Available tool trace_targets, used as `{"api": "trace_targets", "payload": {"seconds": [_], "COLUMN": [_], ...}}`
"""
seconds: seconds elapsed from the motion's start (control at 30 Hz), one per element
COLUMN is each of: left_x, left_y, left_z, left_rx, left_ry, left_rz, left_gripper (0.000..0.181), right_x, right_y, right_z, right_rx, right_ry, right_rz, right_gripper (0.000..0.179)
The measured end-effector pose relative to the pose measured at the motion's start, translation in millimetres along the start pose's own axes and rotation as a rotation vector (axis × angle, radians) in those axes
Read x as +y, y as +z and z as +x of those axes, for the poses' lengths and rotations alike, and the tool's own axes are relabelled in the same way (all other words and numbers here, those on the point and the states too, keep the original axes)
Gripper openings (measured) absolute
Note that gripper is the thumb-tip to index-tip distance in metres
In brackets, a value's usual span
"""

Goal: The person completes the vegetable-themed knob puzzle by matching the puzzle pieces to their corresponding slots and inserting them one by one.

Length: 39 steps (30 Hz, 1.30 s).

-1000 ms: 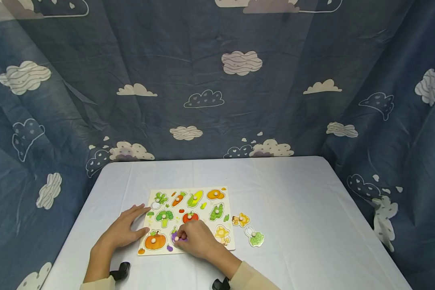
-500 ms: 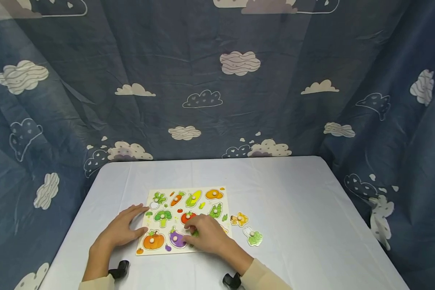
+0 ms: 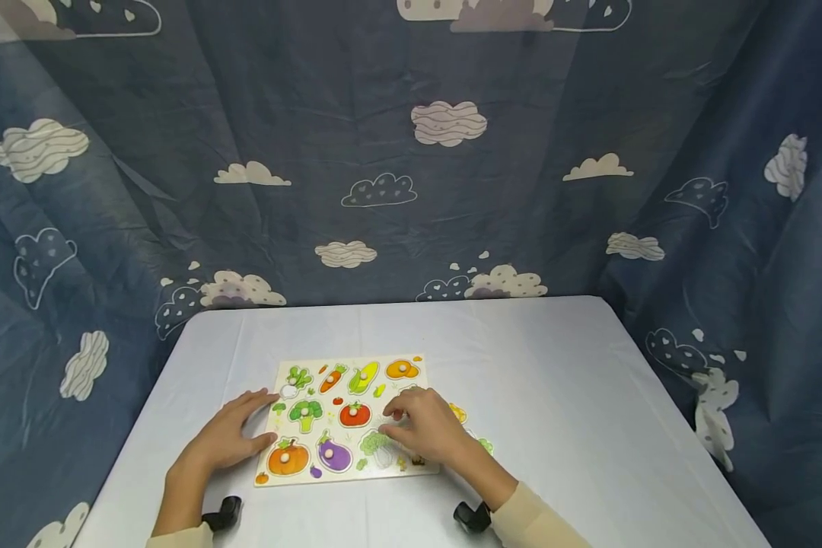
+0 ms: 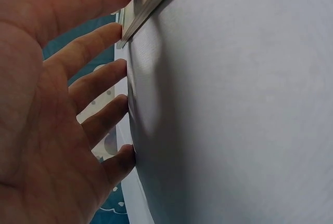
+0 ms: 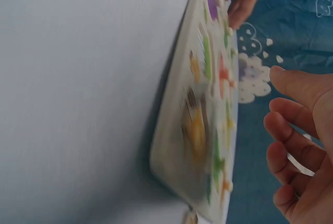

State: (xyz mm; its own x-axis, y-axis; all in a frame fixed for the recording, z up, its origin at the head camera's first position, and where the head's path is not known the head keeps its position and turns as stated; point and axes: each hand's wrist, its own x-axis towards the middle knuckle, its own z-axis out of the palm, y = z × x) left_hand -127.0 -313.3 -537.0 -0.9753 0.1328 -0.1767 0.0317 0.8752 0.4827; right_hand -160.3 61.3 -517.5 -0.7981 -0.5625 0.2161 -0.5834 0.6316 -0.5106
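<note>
A pale puzzle board (image 3: 345, 476) lies on the table with knobbed vegetable pieces in it, among them an eggplant (image 3: 338, 460), a pumpkin (image 3: 290, 464), a tomato (image 3: 360, 420) and a broccoli (image 3: 306, 409). My left hand (image 3: 222, 438) rests spread at the board's left side, its thumb touching the edge in the left wrist view. Over the right part of the board hovers my right hand (image 3: 430, 428), fingers loosely bent, holding nothing. It hides the pea piece and the mushroom picture. A leafy green-and-white picture (image 3: 375, 441) shows left of its thumb.
Right of the board lie a loose yellow mushroom piece (image 3: 458, 412) and a loose green leafy piece (image 3: 487, 446), both partly behind my right hand and wrist. White cloth covers the table (image 3: 555, 396). A dark cloud-patterned curtain (image 3: 383, 91) hangs behind it.
My right hand has let go of the eggplant knob and moved right across the board, now covering part of the loose pieces. My left hand has stayed at the board's left side.
</note>
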Motion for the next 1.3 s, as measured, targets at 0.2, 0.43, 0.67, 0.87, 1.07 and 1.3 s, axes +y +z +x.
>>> {"api": "trace_targets", "payload": {"seconds": [0.2,0.43,0.67,0.87,1.07,1.3], "left_x": [-2.9,-7.8,-5.2,-2.2,0.0,3.2], "left_y": [0.3,1.1,-1.7,-3.0,-1.6,-0.3], "left_z": [-4.4,-9.2,-5.7,-4.3,-2.9,-2.3], "left_rx": [-0.001,-0.001,0.004,-0.001,-0.005,-0.01], "left_ry": [-0.005,0.001,0.013,0.006,0.012,0.012], "left_rz": [0.02,0.023,0.03,0.034,0.025,0.023], "left_gripper": [0.073,0.073,0.074,0.075,0.075,0.074], "right_x": [9,29,49,60,69,79], "right_y": [-19,-39,-57,-60,-59,-55], "right_z": [-14.7,-36.4,-56.2,-70.9,-83.6,-97.4], "right_rx": [0.05,0.116,0.154,0.157,0.166,0.166], "right_ry": [0.013,0.095,0.172,0.235,0.27,0.258], "right_rz": [-0.032,-0.069,-0.12,-0.135,-0.129,-0.133], "right_gripper": [0.021,0.022,0.018,0.017,0.017,0.015]}}
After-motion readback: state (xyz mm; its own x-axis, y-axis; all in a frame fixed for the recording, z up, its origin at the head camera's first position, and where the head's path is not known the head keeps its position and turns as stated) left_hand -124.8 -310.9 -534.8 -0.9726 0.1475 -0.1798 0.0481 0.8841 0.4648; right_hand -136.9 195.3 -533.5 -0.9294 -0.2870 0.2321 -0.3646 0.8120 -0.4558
